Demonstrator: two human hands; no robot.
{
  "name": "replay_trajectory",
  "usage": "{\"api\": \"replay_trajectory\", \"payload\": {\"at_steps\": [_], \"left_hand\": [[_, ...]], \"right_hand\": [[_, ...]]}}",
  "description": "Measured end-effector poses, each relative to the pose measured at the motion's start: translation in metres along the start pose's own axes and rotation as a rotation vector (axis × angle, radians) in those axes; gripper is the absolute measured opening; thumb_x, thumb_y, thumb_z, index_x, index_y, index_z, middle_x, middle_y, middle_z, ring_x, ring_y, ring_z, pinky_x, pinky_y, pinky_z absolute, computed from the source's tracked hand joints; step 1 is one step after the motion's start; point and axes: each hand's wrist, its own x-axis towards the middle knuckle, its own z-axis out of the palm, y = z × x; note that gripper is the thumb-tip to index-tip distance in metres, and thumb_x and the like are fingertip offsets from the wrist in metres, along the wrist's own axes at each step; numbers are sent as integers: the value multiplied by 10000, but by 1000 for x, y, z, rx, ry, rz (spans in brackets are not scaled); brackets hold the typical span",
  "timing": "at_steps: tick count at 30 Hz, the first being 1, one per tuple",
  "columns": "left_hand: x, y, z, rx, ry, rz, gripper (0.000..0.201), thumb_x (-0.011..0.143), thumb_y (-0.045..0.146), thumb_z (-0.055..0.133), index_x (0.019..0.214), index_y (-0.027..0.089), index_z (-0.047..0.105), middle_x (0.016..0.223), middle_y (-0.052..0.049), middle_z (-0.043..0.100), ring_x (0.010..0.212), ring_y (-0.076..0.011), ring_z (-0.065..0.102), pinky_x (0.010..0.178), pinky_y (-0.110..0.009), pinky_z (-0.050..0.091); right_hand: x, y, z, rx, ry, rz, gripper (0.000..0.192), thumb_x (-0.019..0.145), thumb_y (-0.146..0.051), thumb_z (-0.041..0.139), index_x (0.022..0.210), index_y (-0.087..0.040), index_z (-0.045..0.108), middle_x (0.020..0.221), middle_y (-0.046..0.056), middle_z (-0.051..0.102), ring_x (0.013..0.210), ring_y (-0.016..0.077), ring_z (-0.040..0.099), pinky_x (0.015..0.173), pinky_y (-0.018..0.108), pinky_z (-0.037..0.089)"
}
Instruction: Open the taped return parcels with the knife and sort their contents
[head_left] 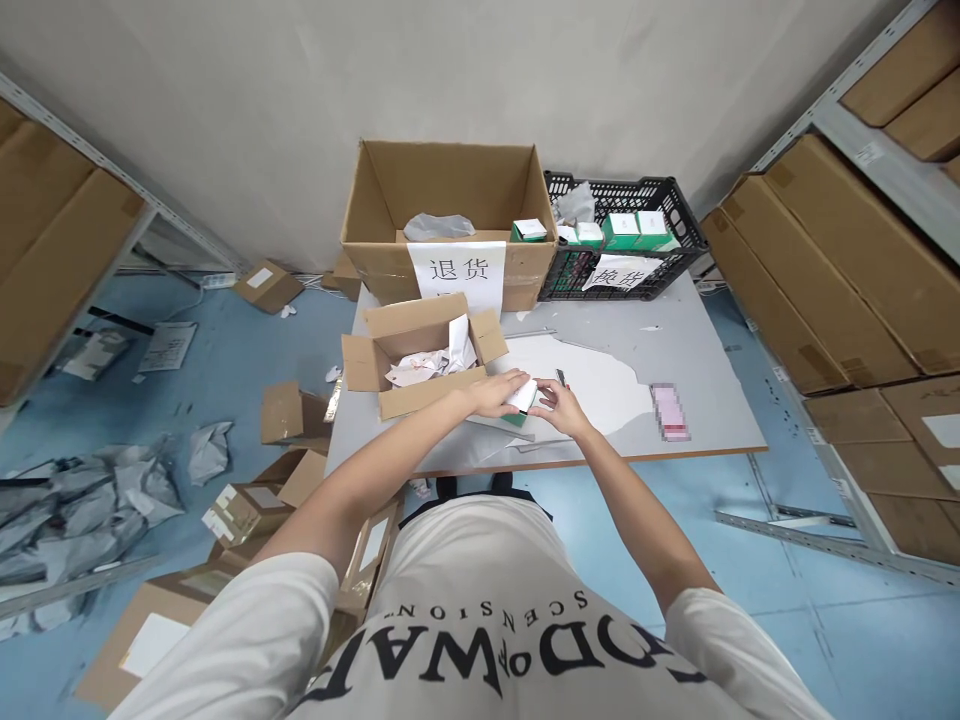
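My left hand (495, 391) and my right hand (559, 407) meet over a small white and green box (521, 403) near the front edge of the grey table (705, 400). Both hands grip this box, the left from its left side, the right from its right. A small dark tool (560, 377) lies on the table just behind my right hand. An open small cardboard box (416, 352) with crumpled white paper inside stands directly left of my left hand.
A large open carton (450, 225) with a paper label and a black plastic crate (622, 235) of green and white boxes stand at the table's back. A pink item (670, 411) lies to the right. Cartons and grey bags litter the floor at left; shelves flank both sides.
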Motion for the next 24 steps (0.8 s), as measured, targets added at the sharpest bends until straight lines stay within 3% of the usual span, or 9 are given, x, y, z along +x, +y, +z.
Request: {"api": "replay_trajectory", "payload": {"at_steps": [4, 10, 15, 18, 20, 24], "left_hand": [[1, 1, 2, 25, 13, -10, 736, 720, 319, 657, 1375, 124, 384, 1413, -179, 401, 1352, -313, 302, 1100, -393, 253], [1, 7, 3, -89, 57, 15, 702, 686, 300, 658, 1323, 102, 439, 1372, -196, 432, 1321, -334, 337, 1088, -398, 269], [-1, 6, 2, -132, 79, 20, 716, 654, 301, 688, 1310, 126, 461, 1373, -174, 439, 1322, -325, 338, 1097, -383, 260], [0, 2, 5, -83, 39, 23, 730, 661, 266, 679, 1331, 104, 440, 1406, -196, 401, 1346, -341, 299, 1107, -401, 239], [1, -2, 8, -30, 4, 25, 738, 682, 244, 657, 1356, 84, 405, 1441, -213, 347, 1369, -351, 254, 1114, -422, 220], [1, -4, 10, 76, -48, 21, 759, 751, 259, 603, 1409, 46, 289, 1502, -225, 210, 1407, -331, 135, 1131, -443, 172]], "right_hand": [[-3, -1, 1, -104, 40, 15, 531, 728, -386, 699, 1229, -286, 556, 1312, 77, 553, 1147, 268, 570, 862, 439, 545], [4, -5, -2, -208, 102, -17, 284, 822, -371, 593, 1063, -232, 649, 1041, 58, 697, 892, 217, 684, 833, 405, 548], [15, -11, -9, -270, 15, 13, 205, 800, -341, 621, 966, -228, 660, 946, 36, 712, 767, 196, 696, 759, 391, 560], [17, -18, -12, -277, -17, 47, 345, 799, -258, 609, 1143, -228, 611, 997, 58, 714, 835, 209, 701, 814, 396, 552], [14, -22, -13, -316, -51, 0, 446, 824, -218, 553, 1271, -224, 537, 1132, 81, 673, 985, 222, 666, 903, 410, 516], [4, -22, -10, -419, -122, -196, 533, 846, -261, 527, 1370, -207, 446, 1413, 95, 444, 1309, 245, 407, 1085, 437, 347]]}}
